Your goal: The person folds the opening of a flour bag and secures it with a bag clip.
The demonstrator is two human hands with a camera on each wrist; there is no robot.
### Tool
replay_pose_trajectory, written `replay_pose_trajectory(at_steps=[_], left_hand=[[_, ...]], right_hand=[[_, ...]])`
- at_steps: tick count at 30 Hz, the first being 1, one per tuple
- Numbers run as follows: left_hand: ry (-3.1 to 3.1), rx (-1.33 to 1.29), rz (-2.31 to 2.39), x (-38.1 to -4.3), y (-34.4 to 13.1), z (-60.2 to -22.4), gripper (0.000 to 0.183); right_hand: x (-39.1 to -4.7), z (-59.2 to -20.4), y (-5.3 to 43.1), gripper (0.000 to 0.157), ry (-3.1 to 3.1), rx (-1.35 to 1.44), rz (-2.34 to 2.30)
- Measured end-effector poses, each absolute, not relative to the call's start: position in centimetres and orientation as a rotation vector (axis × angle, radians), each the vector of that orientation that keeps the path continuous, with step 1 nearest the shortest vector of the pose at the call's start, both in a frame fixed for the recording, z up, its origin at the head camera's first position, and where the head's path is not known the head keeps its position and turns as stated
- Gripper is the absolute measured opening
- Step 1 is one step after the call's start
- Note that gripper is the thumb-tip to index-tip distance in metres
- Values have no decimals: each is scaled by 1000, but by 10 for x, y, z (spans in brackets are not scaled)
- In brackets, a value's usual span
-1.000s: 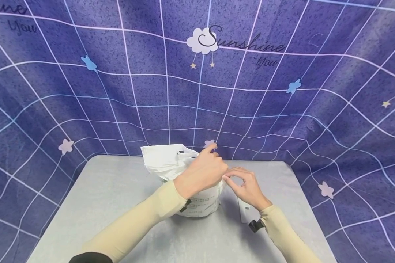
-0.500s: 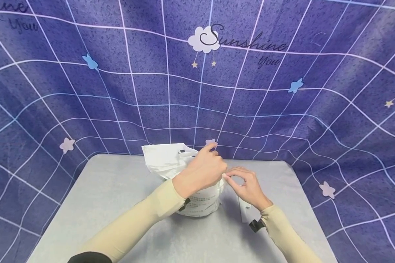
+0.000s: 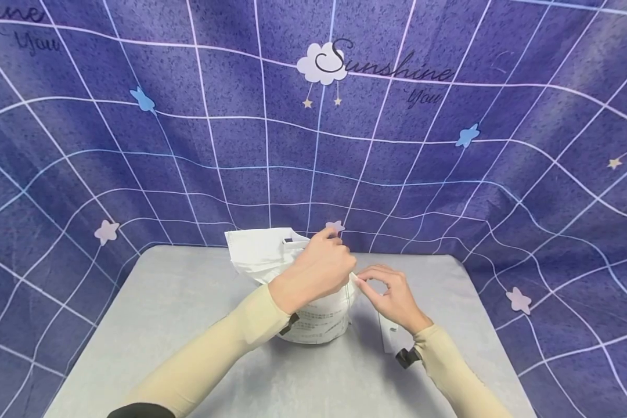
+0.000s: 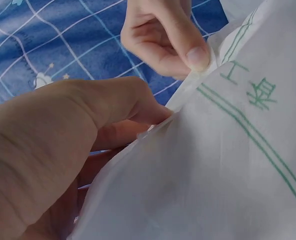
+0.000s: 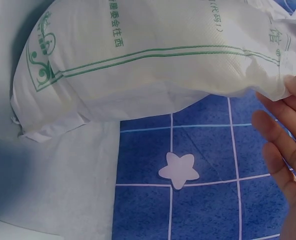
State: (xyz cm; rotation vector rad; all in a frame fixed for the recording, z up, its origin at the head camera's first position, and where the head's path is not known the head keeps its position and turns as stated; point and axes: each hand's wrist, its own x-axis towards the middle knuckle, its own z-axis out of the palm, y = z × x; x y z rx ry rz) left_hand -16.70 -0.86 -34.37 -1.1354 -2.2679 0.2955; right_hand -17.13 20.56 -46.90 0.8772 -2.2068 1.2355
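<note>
A white plastic bag (image 3: 321, 322) with green and grey print stands on the table, its lower part bulging around contents I cannot see. Its loose top (image 3: 258, 247) flops to the left and shows a small slot. My left hand (image 3: 319, 270) reaches across the bag and pinches its edge between thumb and fingers. Close by on the right, my right hand (image 3: 392, 293) pinches the same edge at a corner. The left wrist view shows both thumbs on the film near the green double line, a short way apart. In the right wrist view, the right hand's other fingers (image 5: 283, 162) stay off the bag.
The grey table (image 3: 188, 348) carries a flat white piece (image 3: 388, 334) beneath the right wrist. Behind and beside the table hangs a blue-purple cloth (image 3: 423, 162) with gridlines, stars and clouds.
My left hand has shifted slightly left, away from the right hand, and a little more of the bag's edge shows between them. The right hand has hardly moved.
</note>
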Motion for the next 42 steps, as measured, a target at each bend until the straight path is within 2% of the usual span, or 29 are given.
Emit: replay_pose_trajectory(at_steps=[18,30,42], left_hand=[[-2242,-1130,202,-172,-20,-340,20],[-2272,-1145,127,-171,-25,-336,22],[-2279,-1138,54,-173,-36,-330,16]], right_hand=[[-173,-469,211,15,-2232,911,1243],[-171,-473,210,19,-2193,912,1228],[-172,-472,211,17,-2210,906,1221]])
